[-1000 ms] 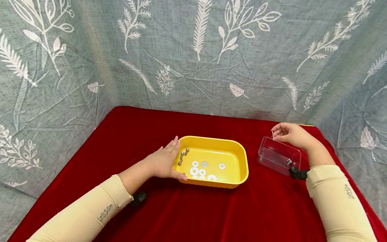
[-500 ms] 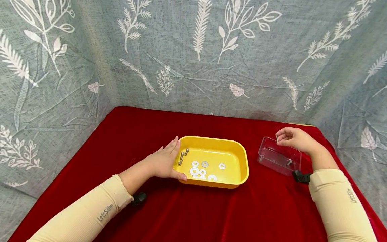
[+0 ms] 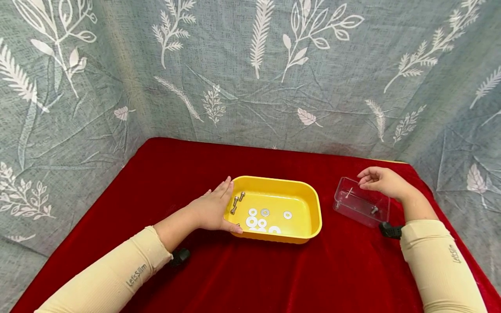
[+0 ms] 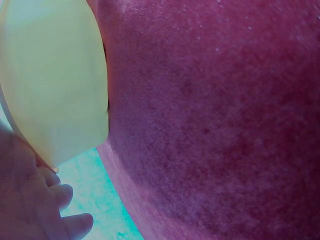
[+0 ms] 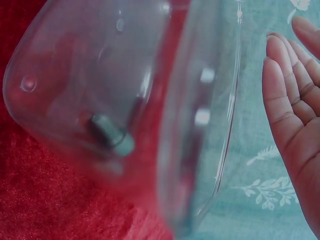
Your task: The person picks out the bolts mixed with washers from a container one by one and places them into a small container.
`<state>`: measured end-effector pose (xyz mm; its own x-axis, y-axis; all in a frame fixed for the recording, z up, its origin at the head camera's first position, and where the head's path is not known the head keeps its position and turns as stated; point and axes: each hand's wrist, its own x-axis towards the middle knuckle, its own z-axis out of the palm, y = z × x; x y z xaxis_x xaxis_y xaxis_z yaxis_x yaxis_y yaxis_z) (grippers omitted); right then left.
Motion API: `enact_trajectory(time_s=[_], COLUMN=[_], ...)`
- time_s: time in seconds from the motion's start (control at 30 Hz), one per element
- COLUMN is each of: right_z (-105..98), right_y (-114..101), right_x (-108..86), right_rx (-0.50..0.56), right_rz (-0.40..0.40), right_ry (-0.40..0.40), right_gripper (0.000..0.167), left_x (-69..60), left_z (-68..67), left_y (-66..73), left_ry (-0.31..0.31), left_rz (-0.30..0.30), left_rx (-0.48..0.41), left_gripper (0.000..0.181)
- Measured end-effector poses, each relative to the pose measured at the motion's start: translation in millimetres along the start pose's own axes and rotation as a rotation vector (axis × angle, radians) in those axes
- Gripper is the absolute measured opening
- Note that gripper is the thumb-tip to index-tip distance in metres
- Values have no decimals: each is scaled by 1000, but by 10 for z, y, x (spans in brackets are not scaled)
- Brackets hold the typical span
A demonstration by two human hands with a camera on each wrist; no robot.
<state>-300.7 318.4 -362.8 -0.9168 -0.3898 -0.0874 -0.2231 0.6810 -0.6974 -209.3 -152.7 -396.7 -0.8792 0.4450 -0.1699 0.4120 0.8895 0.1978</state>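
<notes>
My left hand (image 3: 213, 211) lies against the left end of the yellow tray (image 3: 279, 200), fingers extended and spread, thumb over the front rim. In the left wrist view, straight fingers (image 4: 76, 226) show beside the tray's outer wall (image 4: 57, 85). Bolts (image 3: 242, 196) lie at the tray's left, with several flat washers (image 3: 287, 214) towards its front. My right hand (image 3: 385, 181), fingers loosely bent and holding nothing, hovers above the clear box (image 3: 356, 210). One bolt (image 3: 374, 210) lies in the box; a blurred streak like a bolt (image 3: 349, 192) shows near its left side.
A red cloth (image 3: 313, 278) covers the table. Behind it hangs a grey-green curtain (image 3: 235, 87) with white leaf patterns. A black wrist device (image 3: 390, 230) sits beside the box's front right corner.
My right hand has moved slightly right and let go of the bolt it pinched; a blurred streak now shows within the box's outline. The left hand and tray stay still.
</notes>
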Motion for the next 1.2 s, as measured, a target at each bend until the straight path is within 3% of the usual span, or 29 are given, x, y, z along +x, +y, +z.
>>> enact_trajectory(time_s=[0.33,0.67,0.9,1.2], right_z=[-13,101,288,603], right_y=[-76,-462,-793,-1283], right_x=[17,232,422,591], right_rx=[-3,-32,39,15], right_rz=[8,-84,-166,-230], right_ry=[10,-2,-88,-259], right_gripper=[31,25,22,21], left_x=[-2,1,-1,-8], left_z=[-1,7,4,-1], left_y=[-8,-13,-10,1], left_ry=[7,11,9,5], left_rz=[2,11,9,1], left_rx=[2,1,2,-4], left_gripper=[130,130,131,130])
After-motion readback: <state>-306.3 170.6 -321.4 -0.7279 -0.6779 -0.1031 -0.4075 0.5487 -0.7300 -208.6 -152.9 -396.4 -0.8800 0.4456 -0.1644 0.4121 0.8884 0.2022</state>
